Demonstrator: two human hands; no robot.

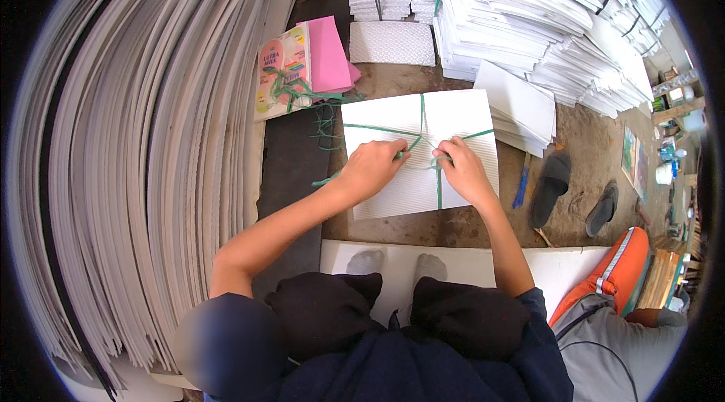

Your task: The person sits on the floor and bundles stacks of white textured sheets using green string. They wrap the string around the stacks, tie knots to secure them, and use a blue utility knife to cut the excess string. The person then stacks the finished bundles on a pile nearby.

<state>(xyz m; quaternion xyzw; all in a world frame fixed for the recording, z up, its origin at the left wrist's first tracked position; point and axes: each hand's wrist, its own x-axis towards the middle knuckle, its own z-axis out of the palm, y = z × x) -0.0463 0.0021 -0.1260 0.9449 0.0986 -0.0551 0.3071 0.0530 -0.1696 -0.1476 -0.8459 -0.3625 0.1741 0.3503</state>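
Note:
A white ribbed sheet bundle [381, 198] lies on the ground in front of my feet. Green plastic twine [422, 111] crosses it both ways, meeting near the middle. My left hand [375, 168] is closed on one length of the twine at the left of the crossing, and a loose tail trails out below the wrist. On the other side, my right hand [462, 169] pinches another length of twine close to the crossing. Thin strands run between the two hands. Whether a knot has formed there is too small to tell.
Tall upright sheets [151, 138] fill the left side. White stacks [498, 17] rise behind the bundle. Pink sheets [328, 55] and a printed carton piece [283, 70] with tangled twine lie at the back left. Black sandals [550, 187] and another person's orange trouser leg [623, 266] are right.

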